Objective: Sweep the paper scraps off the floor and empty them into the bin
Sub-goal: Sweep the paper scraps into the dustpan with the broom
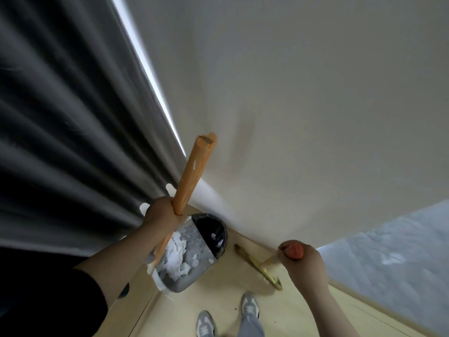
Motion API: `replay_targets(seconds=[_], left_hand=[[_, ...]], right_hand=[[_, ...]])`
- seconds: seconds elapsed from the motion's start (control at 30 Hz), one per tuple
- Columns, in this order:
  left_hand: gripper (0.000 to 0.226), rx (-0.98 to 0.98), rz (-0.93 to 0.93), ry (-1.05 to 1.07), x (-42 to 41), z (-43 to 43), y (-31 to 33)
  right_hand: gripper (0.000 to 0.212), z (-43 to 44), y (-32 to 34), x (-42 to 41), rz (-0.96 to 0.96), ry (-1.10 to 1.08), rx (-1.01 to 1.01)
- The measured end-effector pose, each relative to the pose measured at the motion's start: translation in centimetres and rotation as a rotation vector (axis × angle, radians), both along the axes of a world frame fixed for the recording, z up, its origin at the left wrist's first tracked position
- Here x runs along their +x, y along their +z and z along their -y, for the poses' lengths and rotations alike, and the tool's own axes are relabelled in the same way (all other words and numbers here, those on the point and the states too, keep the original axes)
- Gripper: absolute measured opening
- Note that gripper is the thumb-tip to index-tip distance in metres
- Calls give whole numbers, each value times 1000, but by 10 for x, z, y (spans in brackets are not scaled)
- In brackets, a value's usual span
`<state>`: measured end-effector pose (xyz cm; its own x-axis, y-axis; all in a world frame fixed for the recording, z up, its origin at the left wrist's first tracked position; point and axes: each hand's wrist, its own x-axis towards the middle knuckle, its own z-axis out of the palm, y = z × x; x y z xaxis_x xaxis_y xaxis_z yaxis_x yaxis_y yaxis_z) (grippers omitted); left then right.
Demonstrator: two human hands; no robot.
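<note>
The left hand (pixel 161 215) has its fingers closed round the long orange wooden handle (pixel 194 171) of a grey dustpan (pixel 194 244). The dustpan is tilted against the opening of a round bin with a black liner (pixel 213 231). White paper scraps (pixel 176 254) lie heaped in the dustpan, and a few are in the bin. The right hand (pixel 303 261) grips the red-tipped broom handle (pixel 294 250). The yellowish broom head (pixel 263 269) rests on the pale wooden floor (pixel 218 302) near the wall.

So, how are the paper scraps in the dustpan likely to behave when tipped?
The paper scraps look thin and crumpled, so probably very light and floppy. They lie loosely heaped in the dustpan, so likely slide out piecemeal; a few may flutter past the bin.
</note>
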<state>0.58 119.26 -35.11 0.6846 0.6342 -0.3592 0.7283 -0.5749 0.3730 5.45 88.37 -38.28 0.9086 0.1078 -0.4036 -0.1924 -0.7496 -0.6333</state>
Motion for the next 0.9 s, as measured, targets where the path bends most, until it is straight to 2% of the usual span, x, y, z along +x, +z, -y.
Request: replay_targets(seconds=[0.67,0.9], left_hand=[[17,-2,7,-3,-5,7,-6],[18,10,0,-66,-5,3,-4]], right_hand=[[12,-8,6,7,-8,-19,40],[11,-10,2,3,-31,-28,56]])
